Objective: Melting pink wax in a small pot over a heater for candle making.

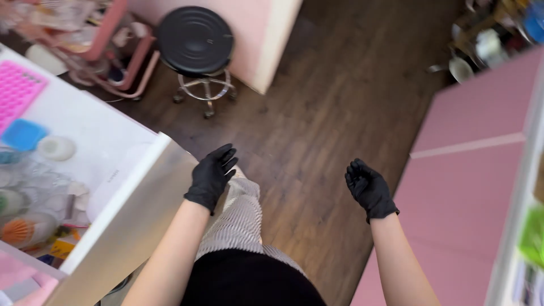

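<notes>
I see matt black rubbery gloves on my left hand (212, 176) and right hand (369, 188), a dark wood-plank floor (340, 96), a ridged black plastic stool (195, 39) on chrome legs, a smooth white counter (96, 127)

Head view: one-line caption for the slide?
Two black-gloved hands, left and right, held empty above a dark wood floor, between a white counter and pink cabinets.

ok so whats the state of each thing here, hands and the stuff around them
left hand: gloved black, open, holding nothing
right hand: gloved black, fingers curled, holding nothing
stool: upright on the wooden floor, seat bare
pink mould: lying flat on the white counter
blue lid: flat beside the mould
</notes>
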